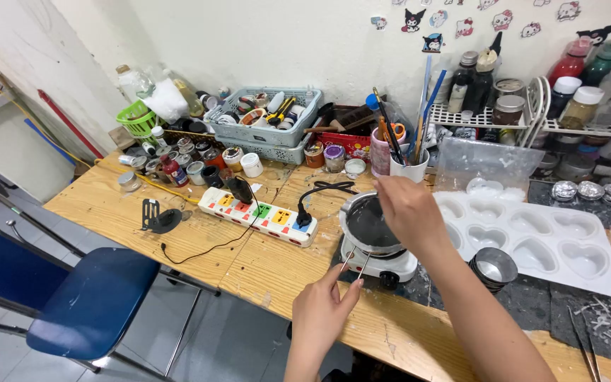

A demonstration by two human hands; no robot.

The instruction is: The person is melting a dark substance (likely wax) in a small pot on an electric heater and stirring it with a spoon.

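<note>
Melting pot (370, 225) sits on a small white hotplate (383, 263) at the front of the wooden table (107, 205), both hands at it.

Left hand (322, 311) pinches the pot's thin wire handle (356, 263) between its fingertips, low at the near side. Right hand (410, 209) hovers over the pot's dark contents with fingers curled together; whether it grips anything I cannot tell. Just right lies a white heart-shaped mould tray (532, 244), with a stack of small metal cups (493, 268) near the forearm. A power strip (259, 216) lies to the left, a black plug (304, 218) in it.
</note>
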